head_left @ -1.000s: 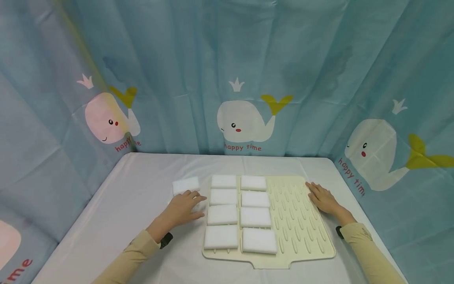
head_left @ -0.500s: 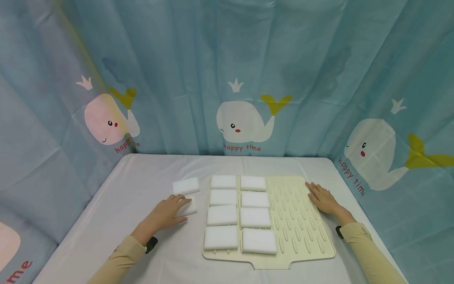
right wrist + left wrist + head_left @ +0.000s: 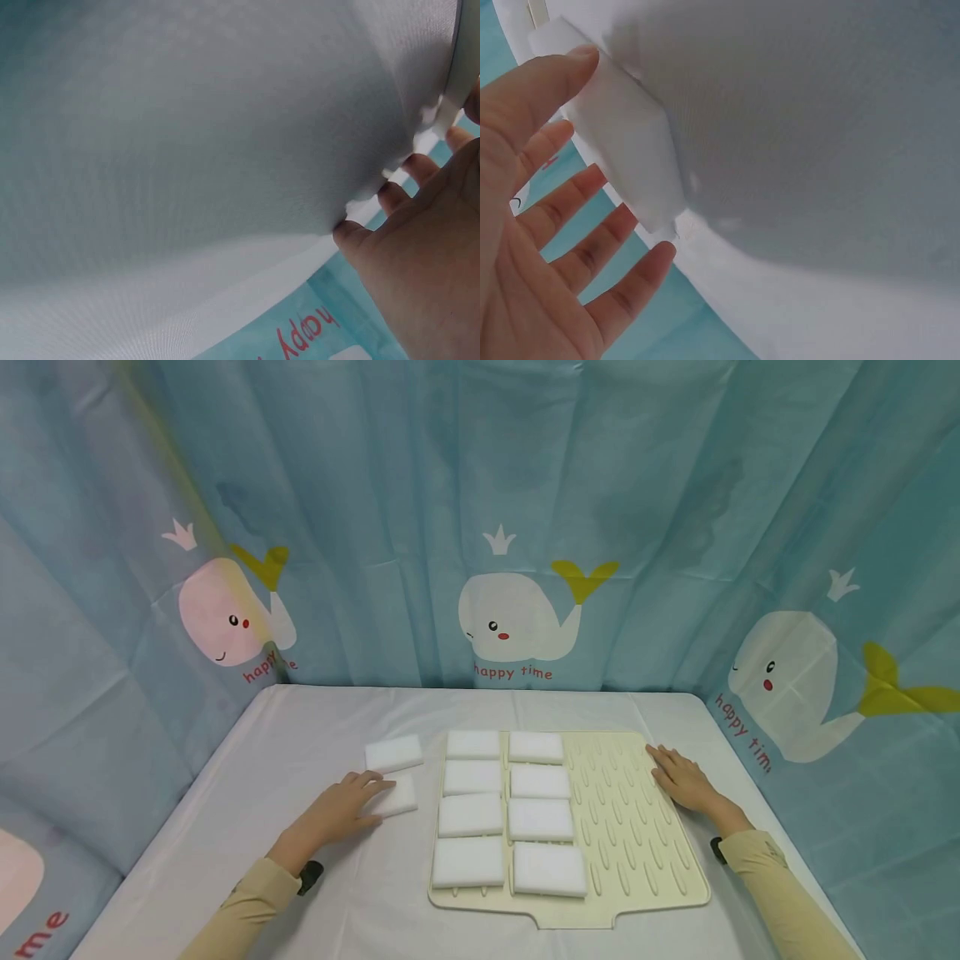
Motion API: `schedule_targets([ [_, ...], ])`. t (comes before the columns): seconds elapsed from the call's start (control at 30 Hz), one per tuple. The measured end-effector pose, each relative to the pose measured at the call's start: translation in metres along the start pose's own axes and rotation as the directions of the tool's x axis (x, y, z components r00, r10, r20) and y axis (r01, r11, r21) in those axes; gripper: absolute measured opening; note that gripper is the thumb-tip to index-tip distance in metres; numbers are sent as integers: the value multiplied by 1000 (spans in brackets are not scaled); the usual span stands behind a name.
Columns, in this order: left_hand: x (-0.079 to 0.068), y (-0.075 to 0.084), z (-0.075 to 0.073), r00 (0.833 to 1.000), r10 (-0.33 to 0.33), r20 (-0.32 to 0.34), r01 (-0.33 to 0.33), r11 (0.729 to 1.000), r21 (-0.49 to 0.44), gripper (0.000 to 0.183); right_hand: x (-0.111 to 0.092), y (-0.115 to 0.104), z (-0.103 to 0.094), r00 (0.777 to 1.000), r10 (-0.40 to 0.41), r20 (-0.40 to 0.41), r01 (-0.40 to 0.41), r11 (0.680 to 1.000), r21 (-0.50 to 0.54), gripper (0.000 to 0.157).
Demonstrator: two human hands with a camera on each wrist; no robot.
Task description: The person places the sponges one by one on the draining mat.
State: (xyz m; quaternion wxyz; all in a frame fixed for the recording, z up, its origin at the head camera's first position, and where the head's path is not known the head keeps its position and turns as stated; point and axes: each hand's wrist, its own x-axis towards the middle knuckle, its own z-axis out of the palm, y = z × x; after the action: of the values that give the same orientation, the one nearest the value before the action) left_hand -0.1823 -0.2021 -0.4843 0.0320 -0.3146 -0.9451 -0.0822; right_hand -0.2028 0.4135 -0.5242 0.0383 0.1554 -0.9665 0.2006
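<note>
My left hand (image 3: 340, 809) is at a white sponge block (image 3: 398, 797) lying on the cloth, thumb on the near side and fingers toward the far side. In the left wrist view the thumb overlaps that sponge block (image 3: 615, 127), while the fingers spread loosely along its other side; firm contact cannot be told. Just behind it lies another white sponge block (image 3: 394, 753). My right hand (image 3: 685, 782) rests with extended fingers at the right edge of a pale yellow ridged mat (image 3: 626, 827). In the right wrist view its fingertips (image 3: 349, 231) touch down near the mat's edge.
Two columns of white sponge blocks (image 3: 470, 862) cover the mat's left and middle parts; bare ridges show on its right. A tab projects from the mat's near edge. White cloth (image 3: 247, 793) covers the table, and a blue whale-print curtain (image 3: 390, 527) surrounds it.
My left hand has moved left from beside the mat to the nearer loose sponge block, which stays in place. The right hand has not moved.
</note>
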Motion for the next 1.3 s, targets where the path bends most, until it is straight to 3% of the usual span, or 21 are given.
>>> schedule_targets([
  [0.63, 8, 5, -11, 988, 110, -104, -105, 993, 60, 52, 1, 0, -1, 999, 33, 33, -33, 999, 9, 47],
  [1.3, 32, 24, -24, 986, 126, -107, -124, 992, 27, 50, 1, -3, -3, 1000, 23, 16, -23, 1000, -8, 45],
])
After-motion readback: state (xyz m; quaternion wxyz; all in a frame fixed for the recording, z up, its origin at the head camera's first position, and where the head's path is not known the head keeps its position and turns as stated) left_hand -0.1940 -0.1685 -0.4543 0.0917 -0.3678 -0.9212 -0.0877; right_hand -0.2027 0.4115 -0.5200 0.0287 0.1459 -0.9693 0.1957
